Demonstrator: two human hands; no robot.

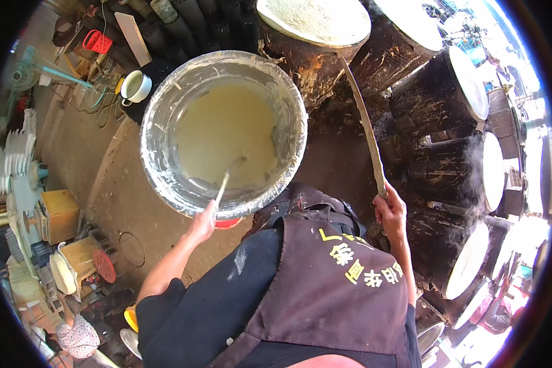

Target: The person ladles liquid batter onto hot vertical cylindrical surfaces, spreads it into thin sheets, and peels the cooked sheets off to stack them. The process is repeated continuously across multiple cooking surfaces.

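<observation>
Head view: one left hand (203, 224), fingers closed round the pale handle of a stirring tool (226, 183), its lower end sunk in the liquid; one right hand (391, 211), well apart from the left, clamped on the near end of a long narrow strip (366, 126), its far tip by the rim of a dark drum (313, 64), contact not certain; one large basin (155, 153), rim crusted white, far of the left hand, holding cream-coloured liquid (227, 126); one pale mug (140, 88), just left of the basin; further dark drums (411, 110) with pale round tops, along the right, some steaming
</observation>
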